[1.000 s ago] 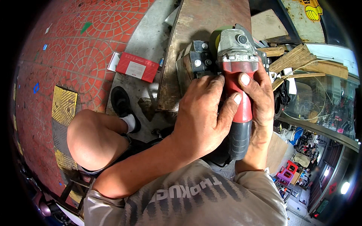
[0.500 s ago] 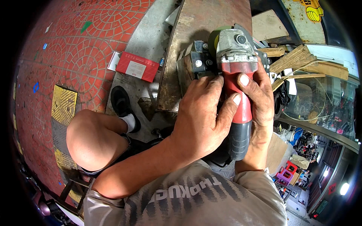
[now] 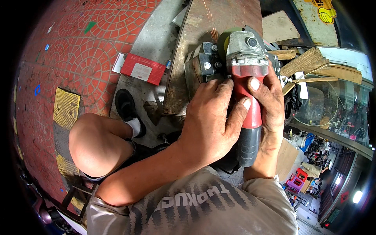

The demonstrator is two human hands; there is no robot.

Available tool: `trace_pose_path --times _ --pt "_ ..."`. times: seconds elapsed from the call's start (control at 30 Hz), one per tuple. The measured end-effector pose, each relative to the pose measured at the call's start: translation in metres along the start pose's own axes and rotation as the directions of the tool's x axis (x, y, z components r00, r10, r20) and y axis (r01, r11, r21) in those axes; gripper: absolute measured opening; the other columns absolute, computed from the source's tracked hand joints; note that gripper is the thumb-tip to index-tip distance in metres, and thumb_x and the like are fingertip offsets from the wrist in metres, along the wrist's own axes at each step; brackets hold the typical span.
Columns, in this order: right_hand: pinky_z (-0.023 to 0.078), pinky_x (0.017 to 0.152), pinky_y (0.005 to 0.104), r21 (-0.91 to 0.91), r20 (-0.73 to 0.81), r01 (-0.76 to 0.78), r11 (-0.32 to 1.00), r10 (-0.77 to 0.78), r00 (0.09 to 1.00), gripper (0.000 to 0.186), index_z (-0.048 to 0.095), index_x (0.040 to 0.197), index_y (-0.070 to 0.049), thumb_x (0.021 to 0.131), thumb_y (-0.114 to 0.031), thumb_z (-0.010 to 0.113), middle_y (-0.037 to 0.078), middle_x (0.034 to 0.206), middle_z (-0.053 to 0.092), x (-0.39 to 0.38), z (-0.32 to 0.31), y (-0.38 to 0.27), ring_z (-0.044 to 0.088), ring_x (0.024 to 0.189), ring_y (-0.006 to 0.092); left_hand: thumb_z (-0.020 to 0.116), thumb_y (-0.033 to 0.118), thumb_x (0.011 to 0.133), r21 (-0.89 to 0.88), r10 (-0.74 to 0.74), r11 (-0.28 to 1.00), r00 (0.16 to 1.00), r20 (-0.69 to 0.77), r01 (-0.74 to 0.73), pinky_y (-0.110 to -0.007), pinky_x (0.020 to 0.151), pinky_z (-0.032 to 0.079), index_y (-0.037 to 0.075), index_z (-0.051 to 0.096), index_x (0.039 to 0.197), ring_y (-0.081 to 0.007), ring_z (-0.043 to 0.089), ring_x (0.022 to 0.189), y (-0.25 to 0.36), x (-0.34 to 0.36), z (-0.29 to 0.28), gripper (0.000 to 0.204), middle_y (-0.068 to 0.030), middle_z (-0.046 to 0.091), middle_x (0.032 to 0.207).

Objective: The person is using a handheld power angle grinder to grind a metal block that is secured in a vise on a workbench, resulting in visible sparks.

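An angle grinder [image 3: 247,94] with a grey metal head, red body and black rear grip lies lengthwise before me. My right hand [image 3: 270,98] wraps round it from the right, its thumb on top of the red body. From the left, my left hand [image 3: 211,117] closes against the grinder, with its thumb on the body; its other fingertips are partly hidden. A yellowish disc [image 3: 226,41] shows at the left of the head. Sparks [image 3: 214,33] fly up from beside it. Under the head sits a dark metal block with bolts [image 3: 206,62]; the disc's contact point is hidden.
The block stands on a worn brown bench [image 3: 176,94]. Left of the bench lies a red box [image 3: 143,69] by my shoe [image 3: 126,105]. Wood offcuts [image 3: 309,64] and a glass case [image 3: 333,102] are at the right. A yellow-black ramp [image 3: 67,105] lies on red paving.
Sparks have appeared above the disc. The grinder's head has shifted very slightly right; both hands keep about the same hold.
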State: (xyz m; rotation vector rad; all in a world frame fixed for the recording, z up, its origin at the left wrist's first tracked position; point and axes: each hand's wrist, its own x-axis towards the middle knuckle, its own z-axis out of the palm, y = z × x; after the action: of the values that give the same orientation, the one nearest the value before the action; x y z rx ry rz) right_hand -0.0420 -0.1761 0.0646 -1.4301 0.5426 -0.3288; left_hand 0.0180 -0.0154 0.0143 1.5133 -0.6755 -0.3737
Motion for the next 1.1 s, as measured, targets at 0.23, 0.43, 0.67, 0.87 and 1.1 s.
trace_pose_path --times 0.23,0.43,0.67,0.87,1.1 --pt "0.055 0.120 0.0407 0.009 0.020 -0.001 1.000 0.001 1.000 0.090 0.048 0.173 0.005 0.096 -0.015 0.089 0.019 0.146 0.075 0.0005 0.0041 -0.0006 0.074 0.133 0.0272 0.078 0.012 0.110 -0.011 0.003 1.000 1.000 -0.009 -0.003 -0.046 0.095 0.061 -0.008 0.070 0.140 -0.0394 0.076 0.106 -0.0011 -0.0006 -0.0011 0.037 -0.0255 0.075 0.123" --pt "0.057 0.119 0.0408 0.010 0.011 -0.007 1.000 0.007 1.000 0.088 0.048 0.174 0.004 0.097 -0.013 0.087 0.019 0.146 0.076 -0.0003 0.0085 -0.0029 0.075 0.132 0.0277 0.078 0.012 0.110 -0.033 0.002 0.999 1.000 -0.009 -0.003 -0.045 0.095 0.061 -0.008 0.070 0.141 -0.0388 0.076 0.107 -0.0016 -0.0011 -0.0017 0.038 -0.0255 0.075 0.124" --pt "0.057 0.119 0.0413 0.031 -0.001 -0.004 1.000 0.004 1.000 0.088 0.048 0.173 0.004 0.097 -0.012 0.089 0.020 0.146 0.075 -0.0002 0.0059 -0.0002 0.075 0.133 0.0278 0.077 0.012 0.111 -0.028 0.001 1.000 1.000 -0.006 -0.001 -0.044 0.094 0.061 -0.008 0.070 0.142 -0.0372 0.077 0.108 -0.0012 -0.0013 -0.0019 0.037 -0.0247 0.076 0.125" --pt "0.057 0.119 0.0410 0.024 0.019 -0.014 1.000 0.013 1.000 0.089 0.048 0.173 0.004 0.097 -0.014 0.089 0.020 0.146 0.075 0.0010 0.0074 -0.0013 0.075 0.133 0.0278 0.077 0.016 0.108 -0.125 0.021 0.992 0.996 -0.082 -0.031 -0.059 0.089 0.055 -0.007 0.068 0.118 -0.0500 0.067 0.099 -0.0037 0.0000 0.0046 0.026 -0.0279 0.069 0.107" --pt "0.057 0.119 0.0408 0.010 0.019 -0.012 1.000 0.012 1.000 0.089 0.048 0.173 0.004 0.096 -0.014 0.089 0.019 0.146 0.075 0.0017 0.0068 -0.0008 0.075 0.133 0.0275 0.077 0.012 0.111 -0.047 0.000 0.999 1.000 -0.026 -0.001 -0.043 0.096 0.062 -0.008 0.070 0.143 -0.0366 0.077 0.111 -0.0016 -0.0024 -0.0016 0.038 -0.0245 0.076 0.127"
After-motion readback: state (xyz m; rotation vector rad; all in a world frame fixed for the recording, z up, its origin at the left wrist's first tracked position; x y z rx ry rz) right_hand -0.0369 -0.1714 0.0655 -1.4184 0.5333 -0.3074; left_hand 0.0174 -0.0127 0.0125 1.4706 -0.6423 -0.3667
